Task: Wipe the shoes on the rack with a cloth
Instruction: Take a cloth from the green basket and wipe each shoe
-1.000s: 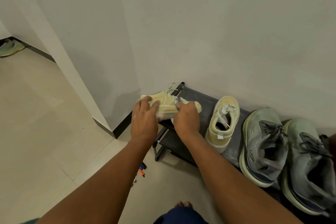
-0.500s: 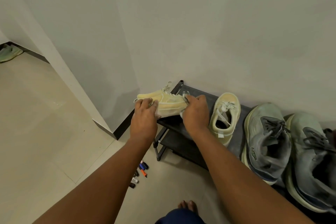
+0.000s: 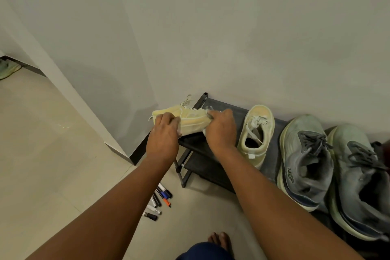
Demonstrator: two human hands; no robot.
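A pale yellow shoe [image 3: 193, 119] lies tipped on its side over the left end of the black shoe rack [image 3: 238, 113]. My left hand [image 3: 163, 134] grips its left end, fingers curled over the top. My right hand [image 3: 221, 129] covers its right end and grips a white cloth [image 3: 207, 110] pressed against the shoe; only small bits of cloth show around the fingers. The matching yellow shoe [image 3: 256, 131] stands upright on the rack just right of my right hand. Two grey running shoes [image 3: 306, 160] [image 3: 363, 179] fill the rack's right side.
The rack stands against a white wall, with a wall corner close on its left. Several marker pens [image 3: 159, 201] lie on the tiled floor beside the rack's front leg. My bare foot [image 3: 219, 240] shows at the bottom edge. A green shoe [image 3: 7, 68] lies far left.
My right hand with the cloth has slid rightward along the yellow shoe and now covers its right end. My left hand keeps its hold on the left end.
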